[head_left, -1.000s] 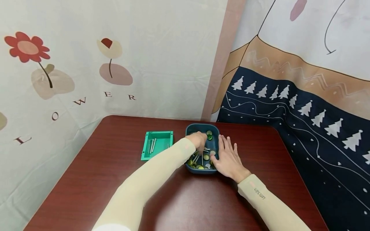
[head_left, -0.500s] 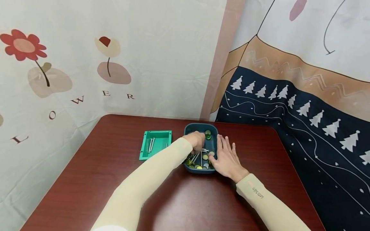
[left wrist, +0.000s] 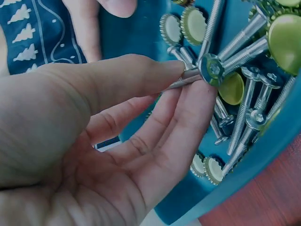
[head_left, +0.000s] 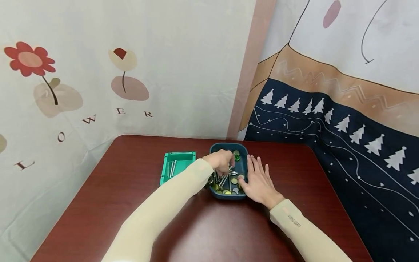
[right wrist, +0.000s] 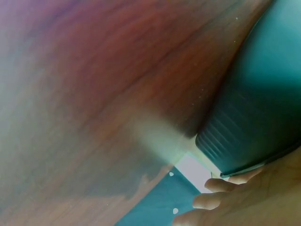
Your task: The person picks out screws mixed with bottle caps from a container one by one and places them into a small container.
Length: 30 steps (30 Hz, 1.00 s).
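Note:
A dark blue bin (head_left: 241, 167) holds silver bolts and crimped bottle caps. My left hand (head_left: 220, 161) is inside it, near its left side. In the left wrist view the thumb and fingers pinch a silver bolt (left wrist: 211, 69) near its round head; part of its shank is hidden by the fingers. Other bolts (left wrist: 244, 113) and yellow-green bottle caps (left wrist: 286, 43) lie close by. My right hand (head_left: 260, 185) rests along the bin's right side, fingers straight, thumb over the rim. The right wrist view shows fingers touching the bin's outer wall (right wrist: 254, 113).
Left of the bin, a green tray (head_left: 183, 157) contains a few bolts (head_left: 172, 168); my left forearm covers its lower right part. Both stand on a reddish-brown table (head_left: 209, 225). Printed cloth (head_left: 183, 72) hangs behind the table's back edge.
My left hand has drawn slightly to the left within the bin, uncovering more bolts. My right hand keeps its place at the bin's side. The head view has shifted a little.

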Each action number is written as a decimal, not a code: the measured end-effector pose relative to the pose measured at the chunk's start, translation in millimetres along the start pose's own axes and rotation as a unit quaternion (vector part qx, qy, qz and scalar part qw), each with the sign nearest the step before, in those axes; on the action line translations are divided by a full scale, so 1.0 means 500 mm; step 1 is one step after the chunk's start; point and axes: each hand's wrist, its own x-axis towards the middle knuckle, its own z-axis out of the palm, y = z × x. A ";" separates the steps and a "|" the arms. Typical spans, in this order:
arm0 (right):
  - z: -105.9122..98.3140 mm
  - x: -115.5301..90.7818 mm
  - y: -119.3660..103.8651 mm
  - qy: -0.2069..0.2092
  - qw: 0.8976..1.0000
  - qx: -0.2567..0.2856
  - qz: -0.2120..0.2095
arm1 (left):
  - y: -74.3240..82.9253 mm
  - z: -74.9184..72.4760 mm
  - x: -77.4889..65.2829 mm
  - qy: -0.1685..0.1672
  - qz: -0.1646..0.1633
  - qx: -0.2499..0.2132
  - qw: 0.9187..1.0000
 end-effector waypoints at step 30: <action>-0.010 0.000 -0.003 -0.010 1.000 -0.013 -0.001 | -0.067 -0.063 -0.179 0.081 0.094 -0.135 0.983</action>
